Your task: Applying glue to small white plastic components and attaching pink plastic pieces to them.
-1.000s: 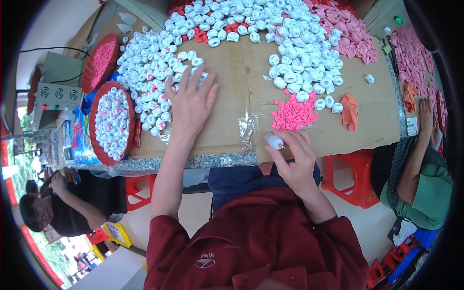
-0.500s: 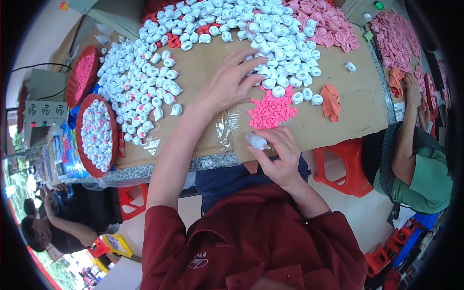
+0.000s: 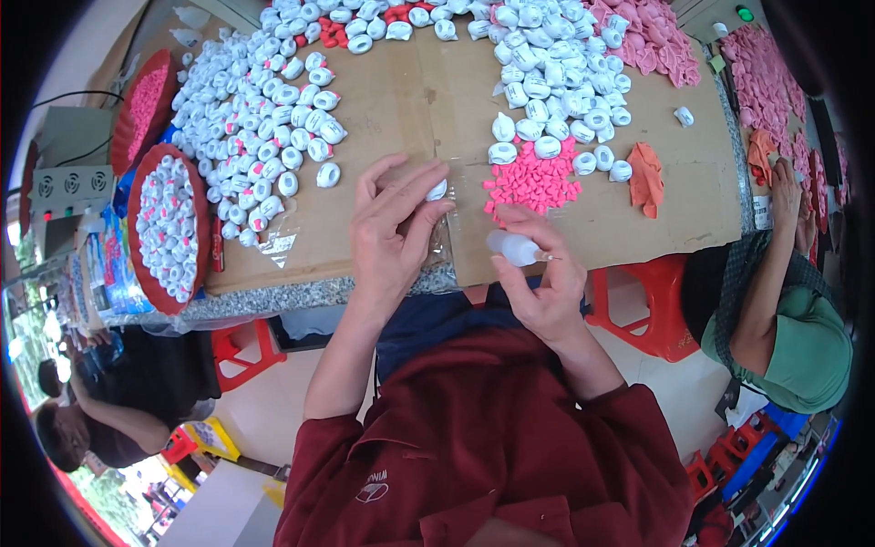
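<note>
My left hand [image 3: 394,226] is closed on a small white rounded plastic piece [image 3: 437,190], pinched between thumb and fingers above the cardboard. In my right hand [image 3: 544,283] lies a small translucent squeeze bottle [image 3: 513,247] with a thin metal needle tip pointing to the right. Just beyond the right hand spreads a heap of tiny bright pink pieces [image 3: 531,179]. Behind it rises a large pile of white rounded pieces [image 3: 558,77]. More white pieces [image 3: 246,137], several with pink bits on them, cover the table's left part.
Red trays at the left hold white pieces [image 3: 169,230] and pink pieces [image 3: 144,108]. An orange finger cot or glove scrap [image 3: 646,180] lies on the cardboard [image 3: 383,109] to the right. Pink parts [image 3: 649,41] are heaped at the back. Co-workers sit at both sides, near red stools [image 3: 645,314].
My left hand has drawn back from the white pile toward me and now holds one white piece. The right hand, with the bottle, has shifted slightly right. The view has moved a little.
</note>
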Tool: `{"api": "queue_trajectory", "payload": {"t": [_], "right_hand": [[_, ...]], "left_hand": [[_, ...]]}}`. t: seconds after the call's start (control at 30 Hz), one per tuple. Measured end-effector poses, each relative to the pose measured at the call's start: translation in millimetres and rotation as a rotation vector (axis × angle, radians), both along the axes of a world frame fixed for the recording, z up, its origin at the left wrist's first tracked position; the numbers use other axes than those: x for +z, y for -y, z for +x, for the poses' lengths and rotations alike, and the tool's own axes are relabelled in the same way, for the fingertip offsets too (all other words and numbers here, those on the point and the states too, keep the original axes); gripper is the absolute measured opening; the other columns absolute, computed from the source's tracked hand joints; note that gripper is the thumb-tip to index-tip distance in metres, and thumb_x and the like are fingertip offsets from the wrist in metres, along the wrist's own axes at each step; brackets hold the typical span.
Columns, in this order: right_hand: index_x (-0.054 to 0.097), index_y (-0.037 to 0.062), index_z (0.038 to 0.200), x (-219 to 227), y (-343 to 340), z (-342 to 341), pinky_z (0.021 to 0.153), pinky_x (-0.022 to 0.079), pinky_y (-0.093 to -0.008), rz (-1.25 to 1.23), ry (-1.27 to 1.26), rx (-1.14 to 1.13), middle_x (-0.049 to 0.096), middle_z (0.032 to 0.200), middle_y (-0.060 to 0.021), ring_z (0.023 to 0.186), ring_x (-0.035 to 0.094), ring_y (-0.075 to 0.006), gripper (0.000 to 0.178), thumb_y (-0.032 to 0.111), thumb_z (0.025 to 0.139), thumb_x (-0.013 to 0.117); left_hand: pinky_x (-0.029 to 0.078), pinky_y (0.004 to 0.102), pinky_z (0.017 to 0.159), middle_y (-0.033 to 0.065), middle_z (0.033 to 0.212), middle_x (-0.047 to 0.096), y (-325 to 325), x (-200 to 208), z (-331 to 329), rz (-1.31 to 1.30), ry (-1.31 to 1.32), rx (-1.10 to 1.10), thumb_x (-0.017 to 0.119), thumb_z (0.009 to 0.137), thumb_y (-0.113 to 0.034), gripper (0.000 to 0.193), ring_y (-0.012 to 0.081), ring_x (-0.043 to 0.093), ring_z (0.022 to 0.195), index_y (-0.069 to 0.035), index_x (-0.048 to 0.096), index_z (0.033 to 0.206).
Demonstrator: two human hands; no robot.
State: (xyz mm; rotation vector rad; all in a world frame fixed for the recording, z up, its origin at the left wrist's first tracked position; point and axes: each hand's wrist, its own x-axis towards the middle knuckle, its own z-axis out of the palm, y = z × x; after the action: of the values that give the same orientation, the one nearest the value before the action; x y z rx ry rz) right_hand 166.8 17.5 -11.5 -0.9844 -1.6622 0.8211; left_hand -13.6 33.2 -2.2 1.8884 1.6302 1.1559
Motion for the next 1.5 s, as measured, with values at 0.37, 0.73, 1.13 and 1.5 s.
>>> {"api": "queue_trajectory", "payload": {"t": [0.37, 0.73, 1.13, 1.5], "right_hand": [[0.048, -0.0055, 0.109, 27.9, 9.0, 21.0, 0.076, 0.045, -0.0248, -0.193, -0.019, 0.085, 0.058, 0.101, -0.0137, 0.086, 0.058, -0.0153, 0.036, 0.012, 0.081, 0.062], [0.06, -0.008, 0.097, 34.8, 9.9, 17.9, 0.055, 0.04, -0.0212, -0.342, -0.135, 0.071, 0.058, 0.073, -0.0101, 0.063, 0.055, -0.0131, 0.035, 0.02, 0.077, 0.067], [0.061, -0.0075, 0.096, 33.0, 10.4, 14.1, 0.056, 0.04, -0.0208, -0.383, -0.122, 0.072, 0.058, 0.07, -0.0087, 0.062, 0.053, -0.0123, 0.031, 0.018, 0.077, 0.065], [0.061, -0.0078, 0.096, 33.0, 10.3, 17.0, 0.056, 0.04, -0.0201, -0.408, -0.122, 0.085, 0.058, 0.071, -0.0088, 0.063, 0.054, -0.0117, 0.029, 0.014, 0.077, 0.064]], "left_hand": [[0.048, 0.027, 0.084, 0.0135, 0.103, 0.059, 17.1, 26.8, 4.3, -0.369, 1.285, 0.014, 0.057, 0.079, 0.009, 0.035, 0.0176, 0.058, 0.096, 0.004, 0.047, 0.113], [0.05, 0.0278, 0.081, 0.0111, 0.103, 0.054, 33.7, 0.6, -1.8, -0.264, 1.202, -0.075, 0.063, 0.071, 0.013, 0.03, 0.0187, 0.058, 0.094, 0.003, 0.055, 0.099], [0.05, 0.0279, 0.083, 0.0105, 0.106, 0.051, 35.5, 4.6, 4.1, -0.221, 1.122, -0.057, 0.059, 0.072, 0.017, 0.029, 0.0173, 0.057, 0.095, 0.006, 0.056, 0.098], [0.05, 0.0272, 0.083, 0.0103, 0.106, 0.051, 34.2, 3.4, 4.6, -0.231, 1.116, -0.035, 0.059, 0.072, 0.017, 0.029, 0.0169, 0.057, 0.094, 0.005, 0.057, 0.098]]}}
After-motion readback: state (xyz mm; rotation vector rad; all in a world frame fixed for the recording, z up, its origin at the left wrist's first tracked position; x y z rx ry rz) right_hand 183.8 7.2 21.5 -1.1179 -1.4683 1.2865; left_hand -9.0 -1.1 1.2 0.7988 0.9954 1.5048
